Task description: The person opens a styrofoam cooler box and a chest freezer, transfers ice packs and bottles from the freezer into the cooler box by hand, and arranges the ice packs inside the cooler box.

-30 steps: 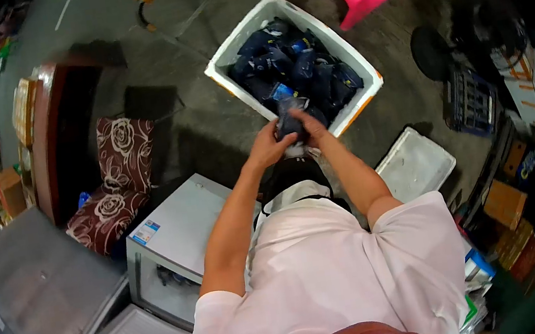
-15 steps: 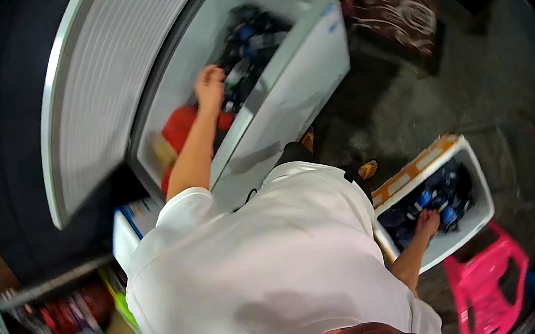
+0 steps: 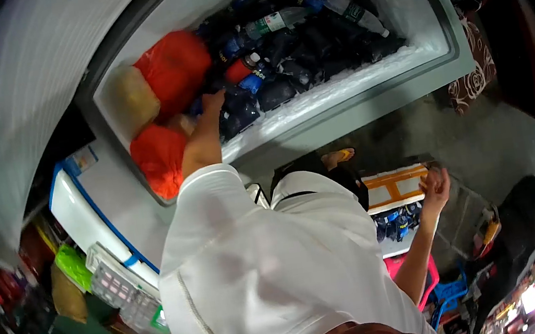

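Observation:
My left hand [image 3: 213,101] reaches into the open chest freezer [image 3: 315,120], touching or right beside dark-wrapped bottles [image 3: 275,93]. Its fingertips are partly hidden, so I cannot tell whether it grips one. Close to it lie a red-labelled bottle [image 3: 240,69] and red plastic bags [image 3: 174,71]. Clear bottles with white caps or labels [image 3: 355,13] lie farther along the pile. My right hand [image 3: 436,187] is raised at the rim of a white foam box [image 3: 396,190] with orange tape, fingers apart and holding nothing. Several blue-labelled dark bottles [image 3: 399,220] sit in that box.
Frost coats the freezer's inner wall [image 3: 337,80], and its ribbed lid [image 3: 35,96] stands raised at left. A white and blue cabinet [image 3: 98,216] adjoins it. Pink [image 3: 423,275] and blue [image 3: 449,292] plastic stools stand behind the foam box. A patterned seat [image 3: 470,66] is at right.
My right hand has come up out of the foam box and opened. My left hand has lowered among the freezer bottles. The view has turned and moved closer to the freezer.

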A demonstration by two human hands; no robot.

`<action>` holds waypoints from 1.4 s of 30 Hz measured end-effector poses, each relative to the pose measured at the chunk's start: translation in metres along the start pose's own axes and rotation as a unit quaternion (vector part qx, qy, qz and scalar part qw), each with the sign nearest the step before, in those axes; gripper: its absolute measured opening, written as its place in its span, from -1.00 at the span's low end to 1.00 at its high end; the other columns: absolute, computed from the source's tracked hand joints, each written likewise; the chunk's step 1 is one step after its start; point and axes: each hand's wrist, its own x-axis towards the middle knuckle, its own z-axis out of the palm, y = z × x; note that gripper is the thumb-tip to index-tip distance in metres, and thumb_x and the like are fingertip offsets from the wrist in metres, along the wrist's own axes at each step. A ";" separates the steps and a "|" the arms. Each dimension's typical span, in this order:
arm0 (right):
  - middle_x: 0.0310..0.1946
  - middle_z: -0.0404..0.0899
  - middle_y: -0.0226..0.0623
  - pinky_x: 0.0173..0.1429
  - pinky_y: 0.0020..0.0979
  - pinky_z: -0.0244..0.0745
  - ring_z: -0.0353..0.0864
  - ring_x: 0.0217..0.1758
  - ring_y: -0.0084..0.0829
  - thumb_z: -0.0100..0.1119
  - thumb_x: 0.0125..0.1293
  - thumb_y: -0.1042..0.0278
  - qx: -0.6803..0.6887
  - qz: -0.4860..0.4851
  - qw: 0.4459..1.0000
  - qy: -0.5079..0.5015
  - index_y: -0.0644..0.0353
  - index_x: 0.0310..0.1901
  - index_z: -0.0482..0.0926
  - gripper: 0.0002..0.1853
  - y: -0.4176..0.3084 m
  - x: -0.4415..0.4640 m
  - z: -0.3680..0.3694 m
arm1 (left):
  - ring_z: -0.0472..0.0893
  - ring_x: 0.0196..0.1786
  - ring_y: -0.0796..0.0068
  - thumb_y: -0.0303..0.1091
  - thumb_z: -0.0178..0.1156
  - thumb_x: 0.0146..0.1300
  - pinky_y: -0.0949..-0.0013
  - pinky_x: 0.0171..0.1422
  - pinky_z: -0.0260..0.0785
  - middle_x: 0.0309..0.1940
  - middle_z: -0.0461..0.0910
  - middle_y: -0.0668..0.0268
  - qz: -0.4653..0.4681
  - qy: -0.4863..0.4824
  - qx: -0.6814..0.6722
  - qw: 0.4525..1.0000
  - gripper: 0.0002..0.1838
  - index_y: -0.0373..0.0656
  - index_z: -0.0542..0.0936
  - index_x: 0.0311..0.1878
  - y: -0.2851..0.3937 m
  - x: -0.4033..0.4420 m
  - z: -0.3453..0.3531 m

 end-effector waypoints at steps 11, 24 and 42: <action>0.11 0.54 -0.12 -0.03 -0.44 0.56 0.64 -0.02 -0.38 0.18 0.37 0.28 0.070 -0.020 0.994 -0.077 0.19 0.33 0.29 -0.46 -0.114 0.053 0.134 | 0.43 0.23 0.20 -0.07 0.54 -0.29 0.23 0.30 0.31 0.23 0.41 0.04 -0.295 -0.015 -0.264 0.918 0.05 -0.37 0.32 0.30 0.069 -0.008 0.076; -0.11 0.61 -0.17 0.05 -0.29 0.58 0.65 -0.12 -0.36 0.45 0.01 0.36 0.228 0.146 0.874 -0.404 0.34 0.14 0.44 -0.37 -0.208 0.071 0.279 | 0.46 0.24 0.24 -0.28 0.33 0.14 0.29 0.33 0.24 0.16 0.50 0.11 0.372 -0.286 -0.204 0.859 -0.39 -0.27 0.41 0.24 0.209 -0.081 -0.059; -0.14 0.65 -0.12 0.08 -0.13 0.59 0.68 -0.13 -0.16 0.38 0.13 0.07 0.554 0.362 0.659 0.358 0.26 -0.09 0.57 -0.55 0.163 -0.175 -0.048 | 0.60 -0.07 0.31 -0.40 0.31 -0.02 0.24 0.06 0.46 -0.09 0.60 0.22 0.095 -0.383 -0.229 0.890 -0.57 -0.31 0.58 -0.02 0.170 0.025 -0.036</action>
